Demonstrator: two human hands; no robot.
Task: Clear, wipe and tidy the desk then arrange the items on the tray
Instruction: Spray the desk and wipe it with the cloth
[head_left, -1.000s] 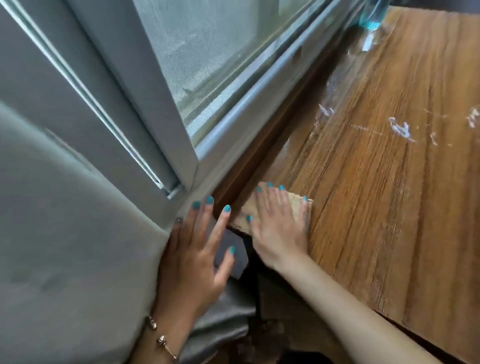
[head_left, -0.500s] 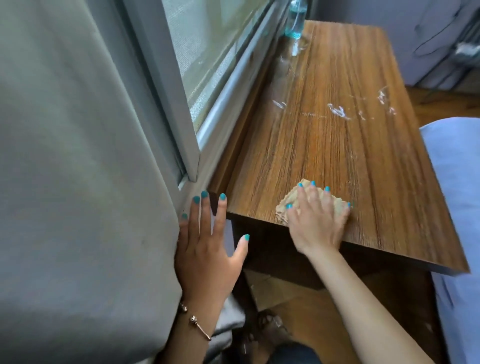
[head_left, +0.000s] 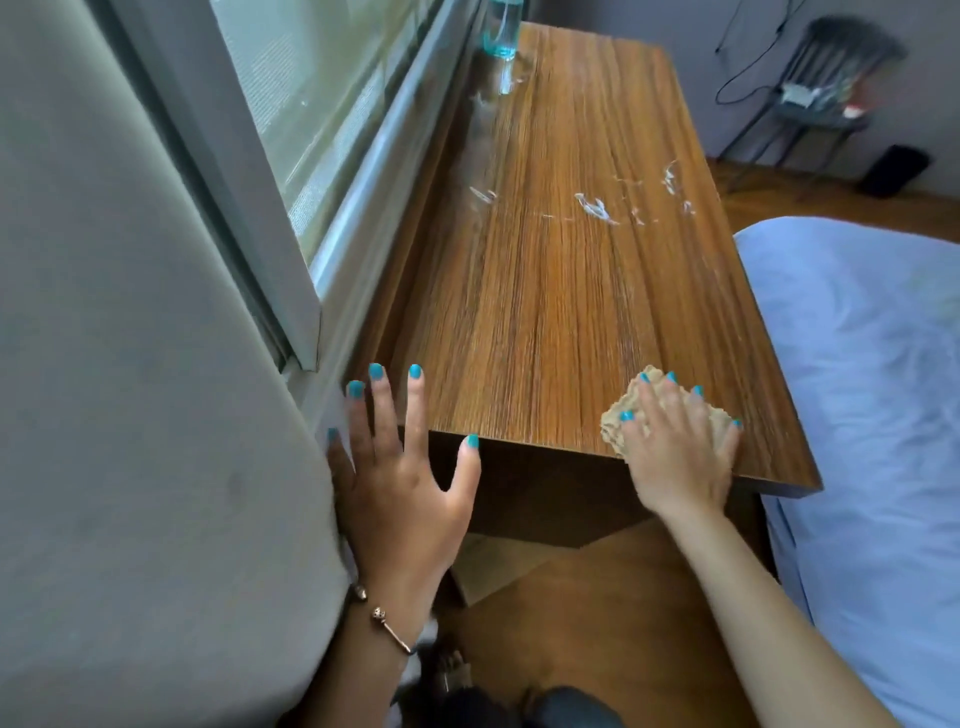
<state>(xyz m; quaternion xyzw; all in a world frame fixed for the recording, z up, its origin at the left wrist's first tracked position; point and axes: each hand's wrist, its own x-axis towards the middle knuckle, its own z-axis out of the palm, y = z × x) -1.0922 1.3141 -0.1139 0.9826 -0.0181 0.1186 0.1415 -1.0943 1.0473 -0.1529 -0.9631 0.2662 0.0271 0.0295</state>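
The right hand (head_left: 678, 457), flat on the cloth (head_left: 631, 415), has slid it along the near edge of the bench (head_left: 561, 291), from the window-side corner a second ago to the corner by the bed (head_left: 857, 364). The left hand (head_left: 400, 483), fingers spread, has dropped from the window frame to hover just off the bench's near left corner. White smears (head_left: 597, 208) and a spray bottle (head_left: 501, 28), well beyond the cloth, have come fully into view as the camera swung right.
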